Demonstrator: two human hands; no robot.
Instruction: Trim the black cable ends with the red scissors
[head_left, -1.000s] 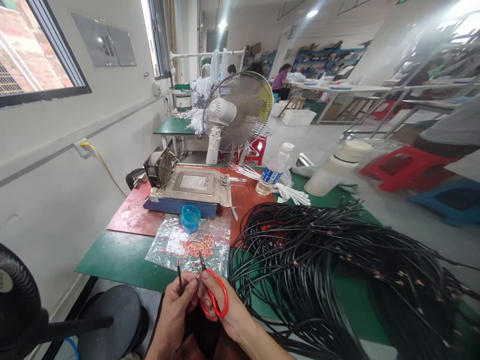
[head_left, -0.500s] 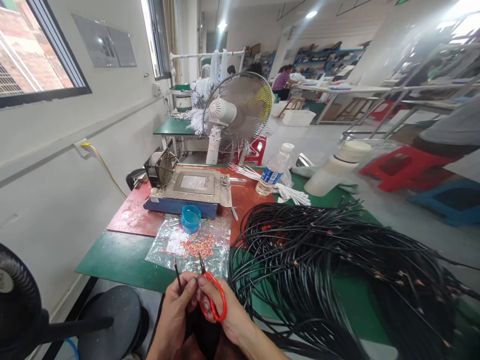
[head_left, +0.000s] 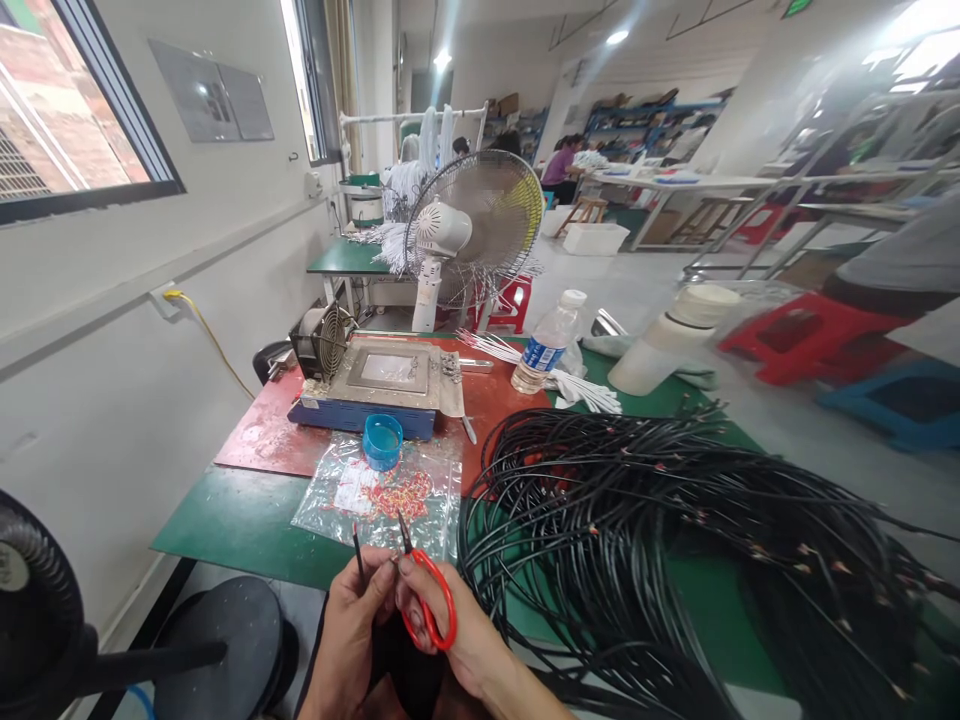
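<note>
Closed around a black cable (head_left: 358,552), my left hand (head_left: 351,615) has one cable end sticking up past its fingers. My right hand (head_left: 450,615) grips red-handled scissors (head_left: 444,600) whose dark blades point up and away. Thumbs and fingertips of both hands meet at the front of the table; what lies between them is too small to make out. Just beyond, a clear plastic bag (head_left: 319,510) lies flat with many red and yellow scraps (head_left: 401,495) on it. A blue round cap-like dish (head_left: 382,442) stands at its far edge.
A large heap of black cables (head_left: 600,500) covers the right of the green table. Behind the bag sits a blue-based heating device (head_left: 367,415) with a small fan. A water bottle (head_left: 544,350), a whitish container (head_left: 664,345) and a standing fan (head_left: 442,230) are farther back.
Both hands, with the cable and scissors, appear slightly lower and farther right in the picture. Their grip looks the same.
</note>
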